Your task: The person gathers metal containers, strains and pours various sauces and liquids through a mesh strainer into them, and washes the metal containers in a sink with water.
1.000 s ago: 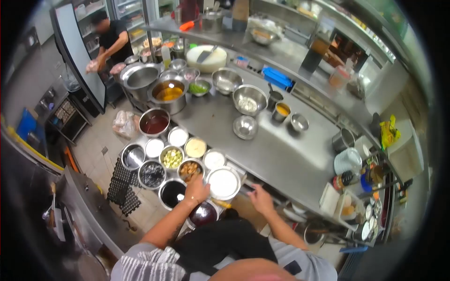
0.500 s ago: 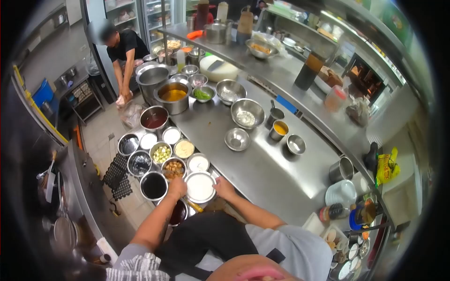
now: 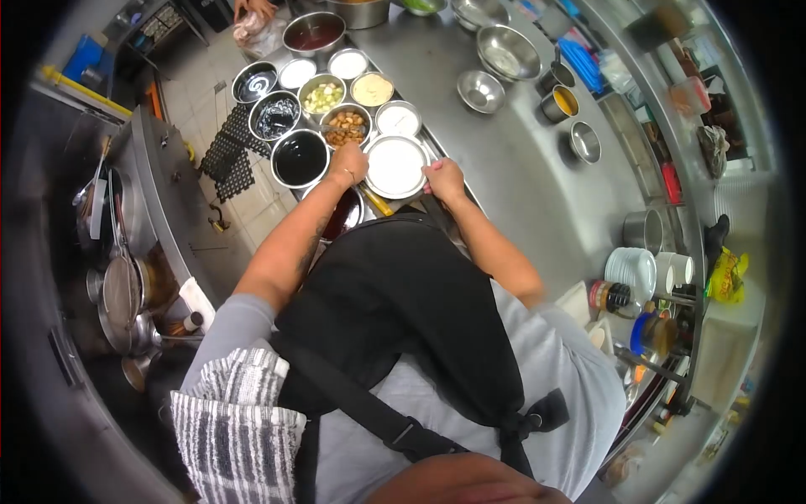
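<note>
My left hand [image 3: 349,165] is closed between the pot of brown cubed pieces [image 3: 345,126] and the round metal container of white contents [image 3: 396,166]; what its fingers hold is hidden. On the opposite side, my right hand [image 3: 443,179] has its fingers closed at that container's right rim. A yellow handle [image 3: 379,203] sticks out below the container, near my left wrist. Left of my left hand stands a pot of black liquid [image 3: 300,158]. Under my left forearm is a pot of dark red liquid [image 3: 342,217], partly covered.
Pots of pale green pieces [image 3: 322,96], beige paste [image 3: 372,89] and red sauce [image 3: 314,34] stand farther back. Metal bowls [image 3: 481,91] rest on the steel counter [image 3: 504,160]. Stacked plates [image 3: 630,273] are at right. Another person's hand [image 3: 256,8] shows at top.
My view has tilted down, so the pots appear higher and more of my apron and shirt shows. Both hands stay beside the white-filled container.
</note>
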Tool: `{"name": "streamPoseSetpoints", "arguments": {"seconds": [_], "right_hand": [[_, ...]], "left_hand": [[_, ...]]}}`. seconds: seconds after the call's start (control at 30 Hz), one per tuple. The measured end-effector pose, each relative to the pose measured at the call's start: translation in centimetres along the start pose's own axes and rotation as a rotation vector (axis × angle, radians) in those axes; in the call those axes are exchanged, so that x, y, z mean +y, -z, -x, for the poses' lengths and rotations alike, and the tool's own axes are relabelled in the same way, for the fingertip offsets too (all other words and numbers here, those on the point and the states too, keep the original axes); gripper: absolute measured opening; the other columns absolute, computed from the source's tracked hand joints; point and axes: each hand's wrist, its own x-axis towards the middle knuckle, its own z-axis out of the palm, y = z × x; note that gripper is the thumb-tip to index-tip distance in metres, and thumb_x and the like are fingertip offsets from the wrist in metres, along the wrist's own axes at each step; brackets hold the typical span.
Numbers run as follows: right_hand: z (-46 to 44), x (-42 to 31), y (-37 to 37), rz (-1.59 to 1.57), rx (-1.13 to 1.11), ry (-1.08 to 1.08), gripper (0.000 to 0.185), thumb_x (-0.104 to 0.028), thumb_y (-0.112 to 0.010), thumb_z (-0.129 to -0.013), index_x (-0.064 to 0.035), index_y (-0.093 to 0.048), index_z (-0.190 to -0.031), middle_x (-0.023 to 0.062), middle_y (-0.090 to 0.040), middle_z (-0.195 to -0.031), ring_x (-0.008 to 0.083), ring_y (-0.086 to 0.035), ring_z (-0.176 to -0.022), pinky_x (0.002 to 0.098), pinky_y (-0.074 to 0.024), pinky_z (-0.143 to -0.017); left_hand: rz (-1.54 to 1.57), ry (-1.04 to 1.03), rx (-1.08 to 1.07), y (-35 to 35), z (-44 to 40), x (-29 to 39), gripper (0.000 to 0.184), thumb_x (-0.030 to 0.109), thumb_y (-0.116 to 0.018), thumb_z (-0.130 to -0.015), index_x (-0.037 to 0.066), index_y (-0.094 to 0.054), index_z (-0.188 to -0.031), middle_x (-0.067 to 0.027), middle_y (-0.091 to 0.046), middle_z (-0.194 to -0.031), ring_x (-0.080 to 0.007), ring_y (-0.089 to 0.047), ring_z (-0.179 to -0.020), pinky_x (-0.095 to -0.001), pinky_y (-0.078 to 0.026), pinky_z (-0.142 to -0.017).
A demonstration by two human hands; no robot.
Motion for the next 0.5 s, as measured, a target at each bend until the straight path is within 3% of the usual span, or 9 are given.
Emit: {"name": "streamPoseSetpoints", "arguments": {"seconds": [0.13, 0.17, 0.33, 0.43, 0.5], "right_hand": [[0.4, -1.2, 0.3, -0.005, 0.024, -0.012, 0.02, -0.011, -0.071, -0.089, 0.0009, -0.055, -0.091, 0.0083, -0.063, -0.069, 0.015, -0.06, -0.051, 0.0297, -0.0515, -0.046], [-0.2, -0.6, 0.3, 0.0, 0.027, -0.028, 0.02, -0.016, -0.07, -0.088, 0.0002, -0.06, -0.094, 0.0097, -0.067, -0.07, 0.018, -0.065, -0.052, 0.0333, -0.0528, -0.053], [0.2, -2.0, 1.0, -0.01, 0.019, 0.001, 0.02, -0.017, -0.071, -0.088, -0.0001, -0.061, -0.094, 0.0082, -0.066, -0.069, 0.0169, -0.064, -0.052, 0.0328, -0.0516, -0.052], [0.6, -2.7, 2.2, -0.051, 0.052, 0.003, 0.02, -0.016, -0.072, -0.088, 0.0007, -0.063, -0.095, 0.0073, -0.066, -0.069, 0.0156, -0.061, -0.05, 0.0317, -0.0499, -0.05], [1.0, -2.8, 3.3, -0.118, 0.032, 0.061, 0.019, -0.014, -0.072, -0.088, 0.0023, -0.064, -0.094, 0.0072, -0.066, -0.07, 0.0147, -0.06, -0.05, 0.0297, -0.0495, -0.048]], "left_hand": [[-0.025, -0.035, -0.051, 0.8, 0.4, -0.1, 0.035, 0.025, -0.063, -0.091, -0.008, -0.071, -0.099, -0.0305, -0.069, -0.105, -0.0433, -0.067, -0.104, -0.0449, -0.053, -0.093], [-0.024, -0.054, -0.047, 1.1, 0.6, -0.1, 0.035, 0.025, -0.062, -0.091, -0.008, -0.072, -0.096, -0.0308, -0.069, -0.102, -0.0433, -0.067, -0.102, -0.0448, -0.053, -0.092], [0.091, -0.005, 0.033, 4.1, 3.1, 1.7, 0.036, 0.027, -0.06, -0.09, -0.007, -0.072, -0.086, -0.031, -0.069, -0.094, -0.0447, -0.067, -0.099, -0.0459, -0.054, -0.088], [0.194, -0.027, 0.027, 5.6, 3.7, 3.2, 0.035, 0.027, -0.062, -0.09, -0.006, -0.072, -0.083, -0.0277, -0.071, -0.087, -0.0408, -0.071, -0.088, -0.0427, -0.056, -0.083], [0.411, 0.03, -0.078, 5.6, 3.5, 3.7, 0.03, 0.022, -0.062, -0.09, -0.005, -0.07, -0.08, -0.0217, -0.071, -0.076, -0.0308, -0.072, -0.068, -0.038, -0.057, -0.069]]}}
